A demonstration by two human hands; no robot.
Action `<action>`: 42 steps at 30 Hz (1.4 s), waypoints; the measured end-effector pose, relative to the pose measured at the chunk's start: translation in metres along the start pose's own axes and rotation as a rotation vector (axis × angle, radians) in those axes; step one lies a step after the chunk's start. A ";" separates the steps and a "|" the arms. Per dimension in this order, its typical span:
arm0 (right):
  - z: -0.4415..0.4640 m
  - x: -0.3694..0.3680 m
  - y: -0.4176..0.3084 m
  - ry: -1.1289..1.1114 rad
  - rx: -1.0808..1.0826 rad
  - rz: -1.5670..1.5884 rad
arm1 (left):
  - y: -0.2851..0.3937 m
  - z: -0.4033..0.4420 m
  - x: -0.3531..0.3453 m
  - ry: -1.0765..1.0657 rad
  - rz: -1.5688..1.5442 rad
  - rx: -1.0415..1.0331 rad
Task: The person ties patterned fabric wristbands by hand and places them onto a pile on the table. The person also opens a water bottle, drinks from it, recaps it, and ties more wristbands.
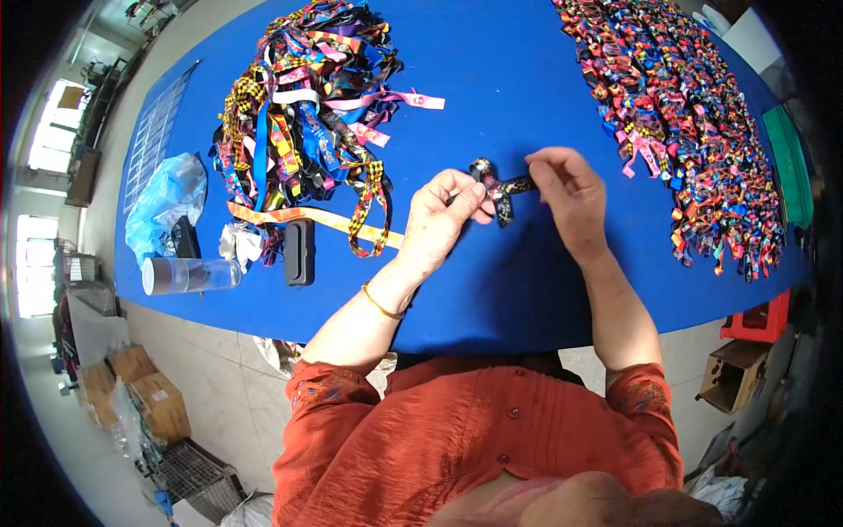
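A dark patterned strap (503,198), folded into a small looped bundle, hangs between my two hands over the blue table (492,105). My left hand (446,211) is closed in a pinch on one side of it. On the other side, the fingertips of my right hand (571,189) pinch an end of the same strap. To the left of my hands lies a big tangled pile of colourful straps (307,123), with an orange strap (307,215) stretching toward my left forearm. Many small folded strap bundles (694,132) cover the right side of the table.
At the table's left are a clear bottle (191,275), a black case (299,252), a blue plastic bag (167,206) and crumpled tissue (239,246). A green item (788,167) lies at the right edge. Cardboard boxes (158,406) and a red stool (760,318) stand on the floor.
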State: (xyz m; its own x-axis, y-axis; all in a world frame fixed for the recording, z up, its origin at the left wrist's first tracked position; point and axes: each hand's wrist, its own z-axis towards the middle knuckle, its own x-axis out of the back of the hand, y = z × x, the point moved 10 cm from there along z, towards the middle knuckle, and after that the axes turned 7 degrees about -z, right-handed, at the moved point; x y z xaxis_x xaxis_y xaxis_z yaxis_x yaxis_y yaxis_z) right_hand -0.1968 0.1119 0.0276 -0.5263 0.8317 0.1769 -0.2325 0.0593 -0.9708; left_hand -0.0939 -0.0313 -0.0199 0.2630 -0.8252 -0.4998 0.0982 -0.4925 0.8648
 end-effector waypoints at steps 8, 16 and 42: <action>0.000 -0.018 0.004 -0.141 0.026 -0.148 | -0.005 -0.001 -0.011 -0.071 -0.051 0.061; -0.002 -0.025 0.023 -0.195 -0.069 -0.020 | -0.008 -0.002 -0.014 -0.081 -0.041 0.082; -0.001 -0.032 0.021 -0.260 -0.142 0.200 | 0.005 0.001 -0.001 0.108 -0.108 0.074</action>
State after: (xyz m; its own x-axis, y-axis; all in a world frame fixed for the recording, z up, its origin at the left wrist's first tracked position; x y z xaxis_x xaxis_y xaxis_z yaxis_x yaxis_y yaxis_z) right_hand -0.1835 0.0869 0.0017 -0.7449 0.6672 -0.0008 0.0020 0.0010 -1.0000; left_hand -0.0944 -0.0335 -0.0149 0.3571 -0.7336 -0.5782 0.0619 -0.5990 0.7983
